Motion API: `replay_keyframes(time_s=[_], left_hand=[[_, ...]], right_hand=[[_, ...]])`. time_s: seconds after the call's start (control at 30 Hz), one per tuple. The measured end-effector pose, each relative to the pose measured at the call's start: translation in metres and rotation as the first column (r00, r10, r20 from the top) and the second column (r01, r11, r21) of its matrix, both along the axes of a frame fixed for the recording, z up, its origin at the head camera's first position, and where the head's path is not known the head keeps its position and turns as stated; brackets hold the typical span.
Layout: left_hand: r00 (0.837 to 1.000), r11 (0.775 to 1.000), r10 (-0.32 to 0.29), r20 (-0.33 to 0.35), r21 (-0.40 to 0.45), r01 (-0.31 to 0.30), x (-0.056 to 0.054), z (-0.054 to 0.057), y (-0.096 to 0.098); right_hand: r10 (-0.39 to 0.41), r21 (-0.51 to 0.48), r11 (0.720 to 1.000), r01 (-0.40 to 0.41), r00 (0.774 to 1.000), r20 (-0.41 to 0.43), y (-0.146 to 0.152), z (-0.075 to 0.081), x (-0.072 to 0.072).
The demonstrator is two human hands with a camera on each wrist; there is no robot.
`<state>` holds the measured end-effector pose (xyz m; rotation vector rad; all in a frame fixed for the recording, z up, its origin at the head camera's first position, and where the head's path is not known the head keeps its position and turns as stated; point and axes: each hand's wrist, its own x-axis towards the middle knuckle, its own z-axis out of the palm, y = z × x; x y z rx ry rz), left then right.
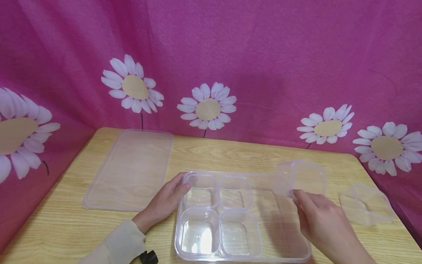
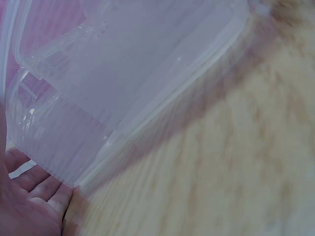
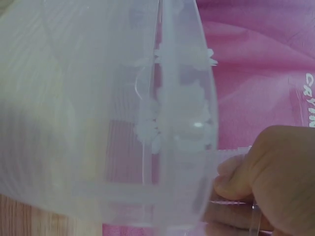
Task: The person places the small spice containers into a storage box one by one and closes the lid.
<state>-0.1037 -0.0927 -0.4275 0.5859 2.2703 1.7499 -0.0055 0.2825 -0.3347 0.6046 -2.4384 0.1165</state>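
A large clear plastic box [image 1: 280, 256] lies on the table with several small square containers [image 1: 240, 234] set in its left part. My left hand [image 1: 171, 196] grips the box by its far left corner, thumb over the rim, and in the left wrist view its fingers [image 2: 44, 187] lie against the outer wall. Between thumb and fingers, my right hand [image 1: 324, 216] pinches the edge of another small clear container [image 1: 308, 176], tilted over the far right of the box. Close up in the right wrist view, that container [image 3: 98, 123] fills the left side.
A flat translucent lid [image 1: 132, 168] rests on the table [image 1: 66, 205] at the left. One more small clear container [image 1: 366, 205] lies at the right, beyond my right hand. A pink curtain [image 1: 263, 73] with white daisies encloses the back and sides.
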Motion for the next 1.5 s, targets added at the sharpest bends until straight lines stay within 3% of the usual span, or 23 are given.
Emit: replay_keyframes(time_s=[0.4, 0.57, 0.87, 1.3, 1.5], left_hand=[[1.000, 1.000, 0.024, 0.013, -0.012, -0.024, 0.001, 0.002, 0.001], [0.999, 0.999, 0.032, 0.022, -0.026, -0.031, 0.001, 0.002, 0.002], [0.999, 0.999, 0.036, 0.026, -0.027, -0.035, 0.001, 0.002, 0.002], [0.999, 0.999, 0.040, 0.026, -0.034, -0.039, 0.000, 0.001, 0.002], [1.000, 1.000, 0.025, 0.013, -0.019, -0.025, 0.000, 0.001, 0.001]], right_hand=[[0.101, 0.022, 0.995, -0.100, 0.995, -0.004, -0.005, -0.008, -0.003], [0.113, 0.035, 0.993, -0.115, 0.993, 0.041, -0.007, -0.012, -0.004], [0.153, 0.051, 0.987, -0.154, 0.988, 0.035, -0.010, -0.022, -0.006], [0.132, 0.123, 0.981, -0.150, 0.981, 0.139, -0.016, -0.034, -0.005], [0.136, 0.153, 0.976, -0.158, 0.981, 0.139, -0.018, -0.041, -0.008]])
